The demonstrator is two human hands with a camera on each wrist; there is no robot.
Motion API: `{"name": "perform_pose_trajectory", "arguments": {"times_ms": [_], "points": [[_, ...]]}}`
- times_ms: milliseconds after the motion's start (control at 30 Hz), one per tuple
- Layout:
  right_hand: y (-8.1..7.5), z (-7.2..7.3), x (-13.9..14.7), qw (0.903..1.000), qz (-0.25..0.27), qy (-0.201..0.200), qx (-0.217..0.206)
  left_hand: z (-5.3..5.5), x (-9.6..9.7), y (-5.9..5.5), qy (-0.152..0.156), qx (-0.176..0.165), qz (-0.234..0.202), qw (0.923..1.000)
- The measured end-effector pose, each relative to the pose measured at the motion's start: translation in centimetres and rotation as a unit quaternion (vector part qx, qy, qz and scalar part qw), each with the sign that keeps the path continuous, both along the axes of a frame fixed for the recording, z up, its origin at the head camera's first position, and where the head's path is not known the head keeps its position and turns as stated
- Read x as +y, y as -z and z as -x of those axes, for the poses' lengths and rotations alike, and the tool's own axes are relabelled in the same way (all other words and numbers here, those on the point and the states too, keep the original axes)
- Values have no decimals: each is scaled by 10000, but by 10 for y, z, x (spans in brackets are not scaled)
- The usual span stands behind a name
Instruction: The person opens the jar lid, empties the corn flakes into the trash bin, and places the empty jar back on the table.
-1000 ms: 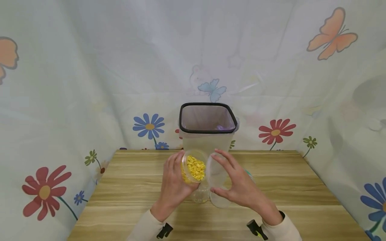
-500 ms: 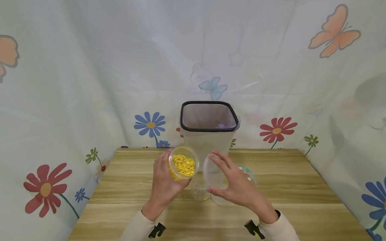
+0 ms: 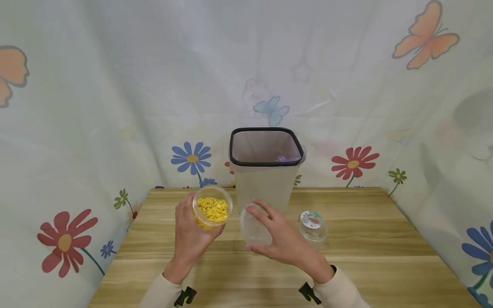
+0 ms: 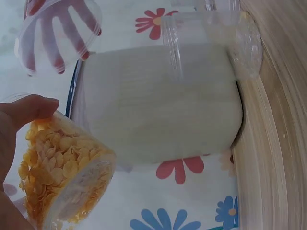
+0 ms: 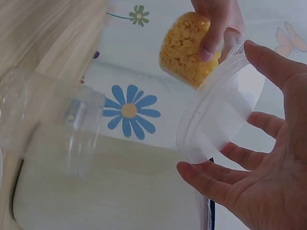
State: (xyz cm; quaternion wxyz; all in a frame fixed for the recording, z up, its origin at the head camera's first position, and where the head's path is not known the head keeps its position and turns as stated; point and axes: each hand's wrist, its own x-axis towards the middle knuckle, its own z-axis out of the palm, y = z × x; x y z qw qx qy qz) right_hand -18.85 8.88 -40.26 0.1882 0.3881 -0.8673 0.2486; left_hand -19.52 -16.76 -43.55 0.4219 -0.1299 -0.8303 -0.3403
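Observation:
My left hand grips a clear plastic jar part filled with yellow cornflakes. Its open mouth tilts towards the head camera, above the table's left half. To the right of it my right hand holds a clear round lid by the rim, thumb on one side and fingertips on the other. In both wrist views an uncovered clear jar stands upright in front of the bin; the head view has it largely hidden behind my right hand and the lid.
A tall pale bin with a black rim and a liner stands behind my hands. On the wood-look table, right of my right hand, is another clear container with a green and white label. A flower-printed curtain surrounds the table.
My left hand has carried the cornflakes jar leftwards, away from the lid. My right hand with the lid has shifted slightly left, uncovering the labelled container.

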Motion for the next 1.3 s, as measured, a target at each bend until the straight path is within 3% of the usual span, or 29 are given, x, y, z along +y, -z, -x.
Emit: {"name": "perform_pose_trajectory", "arguments": {"times_ms": [233, 800, 1000, 1300], "points": [[12, 2, -21, 9988, -239, 30, -415, -2, -19, 2, -214, -17, -108, 9997], [34, 10, -72, 9917, -982, 195, -810, -3, -55, 13, -639, -142, -261, 9975], [47, 14, -90, 9853, -1376, 304, -963, -3, -61, 16, -654, -158, -209, 9975], [68, 23, -103, 9813, -1454, 579, -1122, -2, -64, 19, -658, -260, -201, 9973]]}}
